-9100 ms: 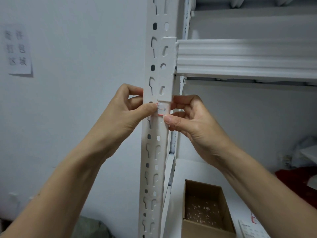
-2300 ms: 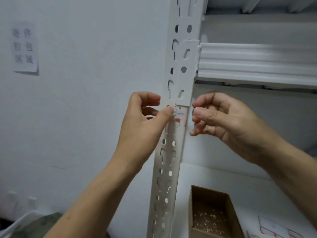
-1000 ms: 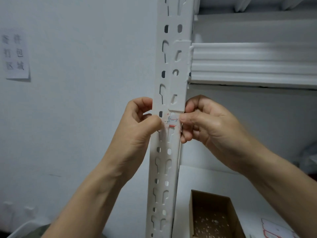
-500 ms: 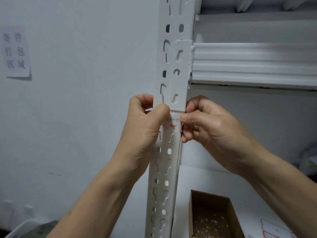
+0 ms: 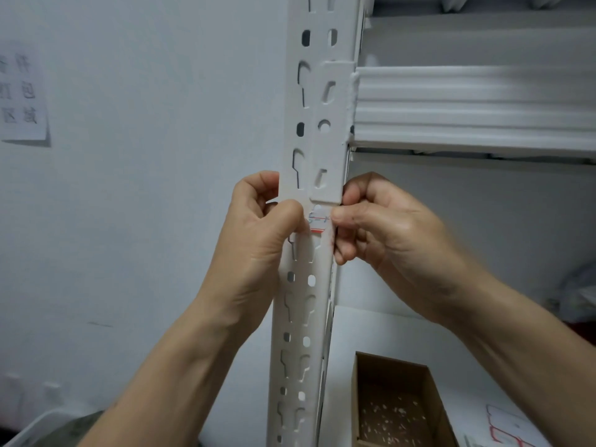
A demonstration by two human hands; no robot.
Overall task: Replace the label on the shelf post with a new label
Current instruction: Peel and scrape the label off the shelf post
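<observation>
The left hand point(image 5: 258, 240) is curled against the post point(image 5: 301, 285) with its thumb tip pressed on the left end of the label point(image 5: 317, 222); the right hand point(image 5: 387, 230) is curled too, its thumb tip on the label's right end, at 3 o'clock from it. A couple of seconds ago the right hand hung free of the post with only the left thumb on the label; now both thumbs bear on it, and half a second ago the left thumb covered more of it. That suggests the label is being pressed flat, or picked at; which one I cannot tell. The label is small, white with red edging and faint marks, stuck just under the bracket. A box point(image 5: 400, 408) sits at 5 o'clock, a wall sign point(image 5: 22, 95) at 10.
</observation>
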